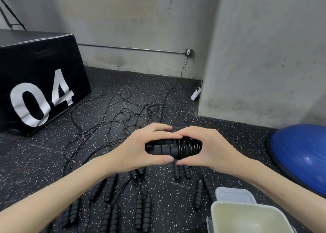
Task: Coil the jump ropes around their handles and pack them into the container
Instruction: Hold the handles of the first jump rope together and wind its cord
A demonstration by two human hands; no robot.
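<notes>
Both hands hold one pair of black foam jump rope handles side by side above the floor. My left hand grips the bare left end. My right hand curls round the right end, where thin black rope is coiled in several turns. Several more handle pairs lie in a row on the floor below my hands, their loose ropes tangled beyond. A pale plastic container stands open at the lower right, with nothing visible inside.
The container's clear lid lies just behind it. A blue balance dome sits at the right edge. A black box marked 04 stands at the left. A white power strip and its cable lie by the grey wall corner.
</notes>
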